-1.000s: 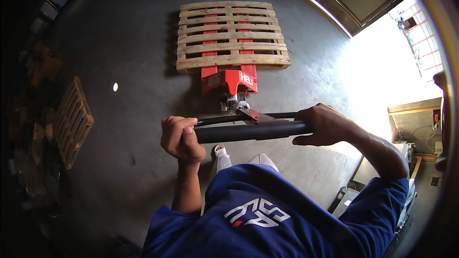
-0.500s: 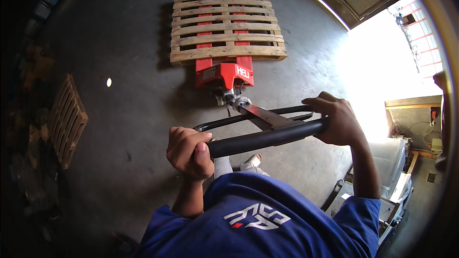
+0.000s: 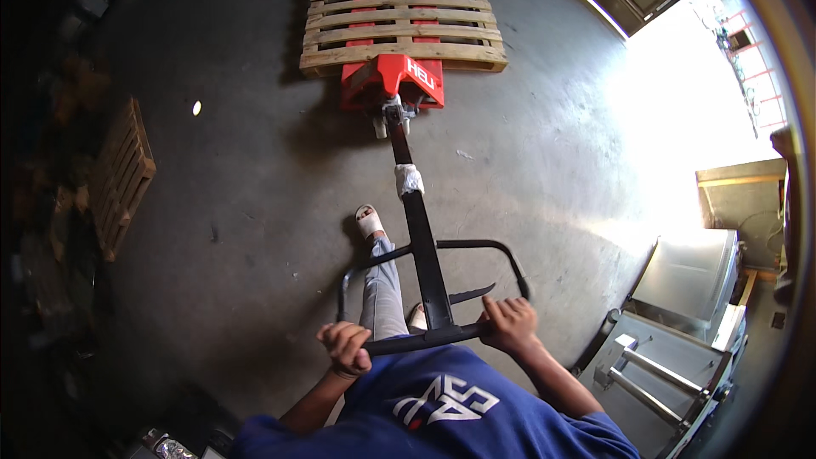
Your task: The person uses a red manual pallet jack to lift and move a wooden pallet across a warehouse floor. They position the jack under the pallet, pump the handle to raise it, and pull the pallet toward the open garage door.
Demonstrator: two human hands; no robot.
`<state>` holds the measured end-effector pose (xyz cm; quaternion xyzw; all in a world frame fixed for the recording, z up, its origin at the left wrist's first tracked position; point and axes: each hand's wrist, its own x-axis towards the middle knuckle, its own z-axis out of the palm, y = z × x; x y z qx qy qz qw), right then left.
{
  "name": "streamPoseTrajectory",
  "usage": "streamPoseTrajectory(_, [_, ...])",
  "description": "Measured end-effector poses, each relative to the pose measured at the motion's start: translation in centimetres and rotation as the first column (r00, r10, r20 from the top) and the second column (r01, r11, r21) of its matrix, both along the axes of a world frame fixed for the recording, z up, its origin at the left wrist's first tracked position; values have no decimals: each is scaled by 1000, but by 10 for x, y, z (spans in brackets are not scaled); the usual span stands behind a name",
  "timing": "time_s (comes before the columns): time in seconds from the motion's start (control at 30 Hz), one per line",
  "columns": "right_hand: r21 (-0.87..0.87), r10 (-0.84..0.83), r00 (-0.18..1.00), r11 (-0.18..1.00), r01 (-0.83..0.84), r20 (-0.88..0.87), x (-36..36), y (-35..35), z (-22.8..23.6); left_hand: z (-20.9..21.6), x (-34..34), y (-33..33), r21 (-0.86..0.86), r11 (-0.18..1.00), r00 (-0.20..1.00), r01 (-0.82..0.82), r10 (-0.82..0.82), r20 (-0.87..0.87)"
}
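Red pallet jack [image 3: 391, 78], forks [image 3: 425, 41] pointing away, shaft [image 3: 425, 255] toward 2 hands [image 3: 345, 347]

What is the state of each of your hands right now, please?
Left hand: closed around the left end of the black handle.
Right hand: closed around its right end.

White block lettering [image 3: 421, 74] is standing out on the red housing of the hand pallet jack [image 3: 361, 85], well ahead of the left hand [image 3: 346, 347] and right hand [image 3: 510, 324]. Just behind them, between the forearms, angular white letters [image 3: 461, 401] with a red accent are sitting on the blue T-shirt [image 3: 535, 416].
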<state>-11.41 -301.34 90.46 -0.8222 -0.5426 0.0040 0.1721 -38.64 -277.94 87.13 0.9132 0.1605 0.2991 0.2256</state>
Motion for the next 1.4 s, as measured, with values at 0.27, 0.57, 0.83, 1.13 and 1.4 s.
streamPoseTrajectory(0.27, [-103,-100,980,991,83,-174,-27,-28,-28,0,-6,-40,-98,974,944,-203,168,-284])
streamPoseTrajectory(0.57, [-244,38,961,964,-107,-274,-133,-88,-210,-144,-113,-82,-185,979,618,-84,-94,-781])
streamPoseTrajectory(0.83, [54,-17,995,998,23,-102,-59,-24,-49,-18,-25,-19,-60,991,967,-120,104,-232])
streamPoseTrajectory(1.13, [-615,-160,976,787,38,-144,-110,-107,-247,-239,-60,-133,-36,999,881,26,-40,-472])
streamPoseTrajectory(1.4, [-35,-246,966,969,244,-84,-73,-46,-67,-52,-12,-47,-9,995,994,-95,94,-54])
